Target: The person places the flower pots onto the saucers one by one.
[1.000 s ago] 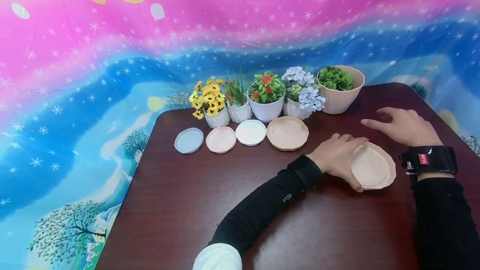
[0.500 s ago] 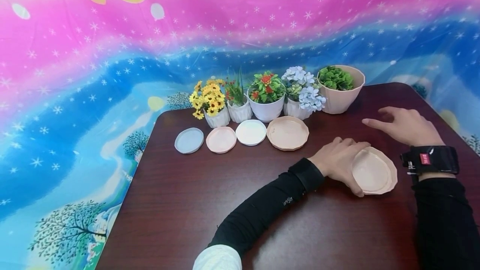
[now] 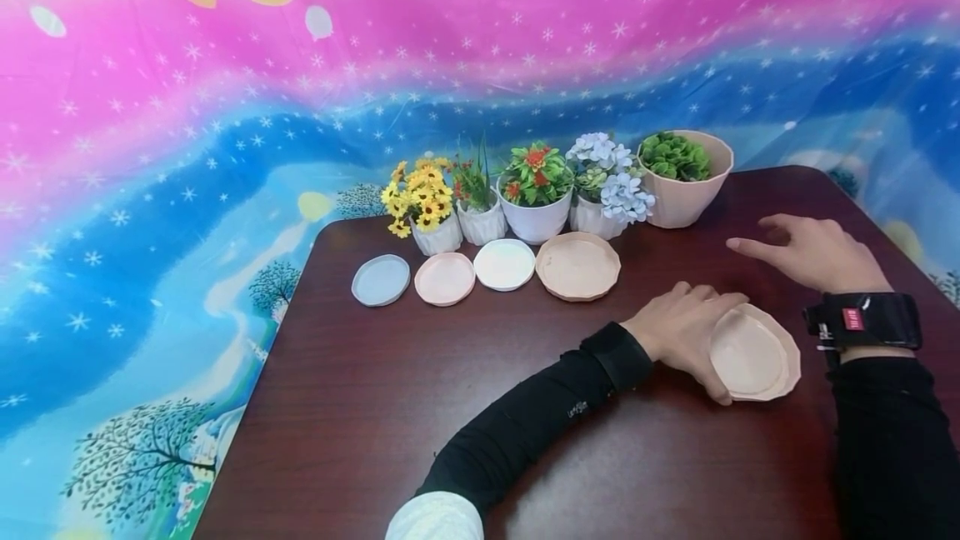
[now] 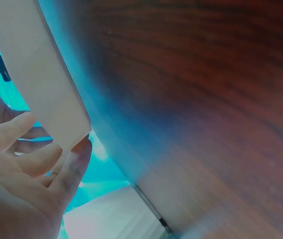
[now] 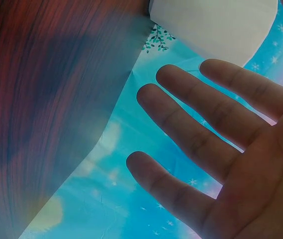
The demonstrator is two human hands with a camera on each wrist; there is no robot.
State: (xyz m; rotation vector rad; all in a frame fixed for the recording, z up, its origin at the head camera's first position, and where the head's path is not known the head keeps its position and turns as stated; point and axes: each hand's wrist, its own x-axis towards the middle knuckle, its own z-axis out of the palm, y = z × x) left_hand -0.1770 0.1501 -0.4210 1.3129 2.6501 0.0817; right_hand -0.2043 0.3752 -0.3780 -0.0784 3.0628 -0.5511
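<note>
Beige and shallow, a dish (image 3: 757, 357) is gripped at its nine-o'clock rim by a person's left hand (image 3: 686, 332), toward the table's (image 3: 525, 415) three o'clock. At one o'clock from it, the right hand (image 3: 821, 255) hangs relaxed, holding nothing. Four other dishes (image 3: 501, 266), apparently already set out, line up toward ten o'clock before five potted plants (image 3: 534, 219); the gripped one lies outside that row.

Brown table (image 3: 330, 423): 5 potted plants (image 3: 534, 217), 4 saucers (image 3: 504, 265)
</note>
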